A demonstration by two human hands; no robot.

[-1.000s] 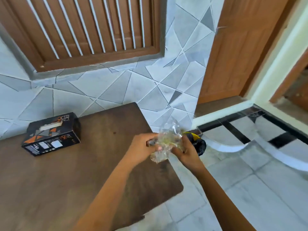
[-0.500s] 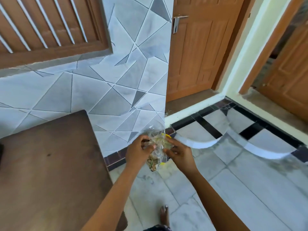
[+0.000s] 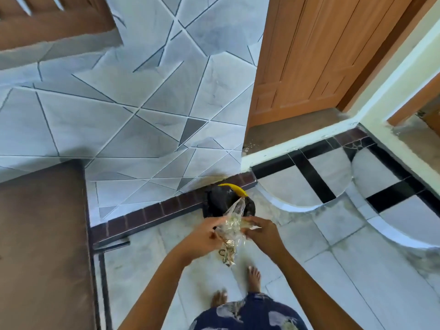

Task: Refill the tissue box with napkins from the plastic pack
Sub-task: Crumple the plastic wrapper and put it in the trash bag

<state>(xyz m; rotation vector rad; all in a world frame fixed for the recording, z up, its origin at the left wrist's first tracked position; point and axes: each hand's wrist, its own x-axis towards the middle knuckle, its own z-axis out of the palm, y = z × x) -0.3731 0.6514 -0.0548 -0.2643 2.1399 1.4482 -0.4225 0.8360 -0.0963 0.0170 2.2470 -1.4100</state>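
Observation:
A crumpled clear plastic pack [image 3: 232,231] with gold print hangs between both hands over the floor. My left hand [image 3: 204,236] grips its left side and my right hand [image 3: 263,233] pinches its right side. I see no napkins inside it. The tissue box is out of view.
A black bin with a yellow rim [image 3: 226,201] stands on the floor just beyond the hands, against the tiled wall [image 3: 142,110]. The brown table [image 3: 40,234] fills the left edge. A wooden door [image 3: 316,55] stands at the right. Bare feet [image 3: 253,277] are below the hands.
The view has swung right, away from the table; the tissue box left the frame. Both hands carried the plastic pack off the table's edge to above the bin.

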